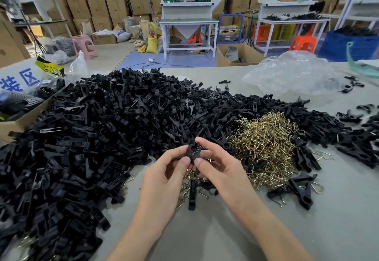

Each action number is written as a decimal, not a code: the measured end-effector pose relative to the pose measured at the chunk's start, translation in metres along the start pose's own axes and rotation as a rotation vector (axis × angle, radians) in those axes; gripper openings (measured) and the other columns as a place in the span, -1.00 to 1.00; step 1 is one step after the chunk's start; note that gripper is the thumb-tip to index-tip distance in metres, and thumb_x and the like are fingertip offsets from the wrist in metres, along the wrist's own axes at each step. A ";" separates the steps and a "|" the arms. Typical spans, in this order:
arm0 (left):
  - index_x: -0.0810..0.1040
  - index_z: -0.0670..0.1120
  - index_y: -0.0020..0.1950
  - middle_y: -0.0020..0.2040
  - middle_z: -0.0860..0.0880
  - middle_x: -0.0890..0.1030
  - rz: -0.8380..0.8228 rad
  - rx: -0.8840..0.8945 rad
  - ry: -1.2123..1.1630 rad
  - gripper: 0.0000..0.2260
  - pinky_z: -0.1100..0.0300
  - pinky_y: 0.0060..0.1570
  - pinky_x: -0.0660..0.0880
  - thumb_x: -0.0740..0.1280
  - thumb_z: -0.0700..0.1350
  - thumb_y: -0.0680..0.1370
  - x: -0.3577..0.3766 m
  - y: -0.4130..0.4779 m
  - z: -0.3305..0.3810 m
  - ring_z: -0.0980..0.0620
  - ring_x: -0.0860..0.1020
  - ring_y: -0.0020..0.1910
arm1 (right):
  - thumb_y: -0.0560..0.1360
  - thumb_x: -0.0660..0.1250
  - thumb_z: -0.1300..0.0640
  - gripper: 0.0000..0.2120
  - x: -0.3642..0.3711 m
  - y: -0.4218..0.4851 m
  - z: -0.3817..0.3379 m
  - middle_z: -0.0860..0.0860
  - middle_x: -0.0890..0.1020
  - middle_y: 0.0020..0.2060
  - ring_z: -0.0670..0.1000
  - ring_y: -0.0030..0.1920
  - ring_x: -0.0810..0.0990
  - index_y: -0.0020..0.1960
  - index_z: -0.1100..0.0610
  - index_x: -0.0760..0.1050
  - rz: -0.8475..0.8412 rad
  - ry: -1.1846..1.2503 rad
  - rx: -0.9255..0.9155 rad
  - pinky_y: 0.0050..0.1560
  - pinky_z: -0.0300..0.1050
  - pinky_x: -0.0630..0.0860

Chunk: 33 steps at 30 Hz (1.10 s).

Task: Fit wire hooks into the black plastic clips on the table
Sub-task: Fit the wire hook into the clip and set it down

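A black plastic clip (193,152) is held just above the table between both hands. My left hand (164,178) pinches its left side with thumb and forefinger. My right hand (221,168) pinches its right side the same way. Whether a wire hook sits in it I cannot tell. A huge heap of black clips (102,137) covers the left and middle of the table. To the right of my hands lies a pile of brass-coloured wire hooks (266,148). A few hooks and clips (192,195) lie below my hands.
A cardboard box (20,121) with dark items stands at the left edge. Crumpled clear plastic (293,74) lies at the back right. More clips (359,137) are strewn at the right. The grey table (225,236) shows bare near me. Workbenches and cartons fill the room behind.
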<state>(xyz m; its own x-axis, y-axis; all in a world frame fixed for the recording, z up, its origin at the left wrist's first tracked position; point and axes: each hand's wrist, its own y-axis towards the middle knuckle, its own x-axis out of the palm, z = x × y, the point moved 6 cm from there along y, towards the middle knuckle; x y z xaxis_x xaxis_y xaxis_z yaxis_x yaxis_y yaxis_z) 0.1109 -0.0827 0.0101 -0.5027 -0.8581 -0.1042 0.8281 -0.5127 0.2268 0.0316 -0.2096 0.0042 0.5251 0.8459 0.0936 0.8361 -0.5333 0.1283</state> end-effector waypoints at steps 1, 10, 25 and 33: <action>0.64 0.10 0.12 -0.08 0.10 0.72 0.001 0.001 0.009 -0.80 0.38 -0.04 0.53 0.37 -0.18 0.59 0.000 0.000 0.000 0.15 0.67 -0.04 | 0.55 0.42 0.23 -0.57 0.000 0.000 0.000 -0.18 0.67 -0.06 -0.07 -0.05 0.67 0.23 -0.27 0.60 -0.004 -0.005 -0.001 -0.01 -0.25 0.58; 0.67 0.13 0.06 -0.05 0.09 0.72 -0.024 0.019 -0.004 -0.78 0.34 -0.02 0.55 0.37 -0.20 0.58 0.001 -0.001 0.005 0.13 0.68 -0.01 | 0.56 0.40 0.28 -0.55 0.000 0.001 -0.003 -0.12 0.71 0.06 -0.11 -0.06 0.68 0.31 -0.18 0.54 -0.069 -0.051 -0.035 -0.02 -0.25 0.60; 0.69 0.14 -0.01 -0.14 0.11 0.72 -0.028 0.017 0.002 -0.89 0.39 -0.11 0.51 0.36 0.00 0.56 -0.004 0.001 0.007 0.18 0.65 -0.13 | 0.58 0.38 0.26 -0.63 -0.002 -0.003 -0.004 -0.14 0.73 0.01 -0.17 -0.02 0.68 0.29 -0.09 0.55 -0.064 -0.134 -0.038 -0.03 -0.37 0.54; 0.56 0.35 0.18 -0.13 0.17 0.58 -0.201 0.043 0.146 -0.72 0.29 -0.08 0.53 0.36 0.05 0.51 -0.006 0.002 0.008 0.13 0.57 -0.16 | 0.61 0.32 0.25 -0.80 -0.004 -0.004 -0.009 -0.20 0.69 -0.19 -0.24 -0.15 0.62 0.08 0.01 0.66 -0.121 -0.175 -0.036 -0.08 -0.37 0.50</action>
<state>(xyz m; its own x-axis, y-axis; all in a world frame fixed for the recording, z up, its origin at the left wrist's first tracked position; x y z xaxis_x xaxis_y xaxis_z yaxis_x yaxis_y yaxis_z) 0.1138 -0.0784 0.0185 -0.6123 -0.7357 -0.2895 0.7023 -0.6743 0.2281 0.0253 -0.2110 0.0121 0.4434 0.8910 -0.0973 0.8902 -0.4252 0.1635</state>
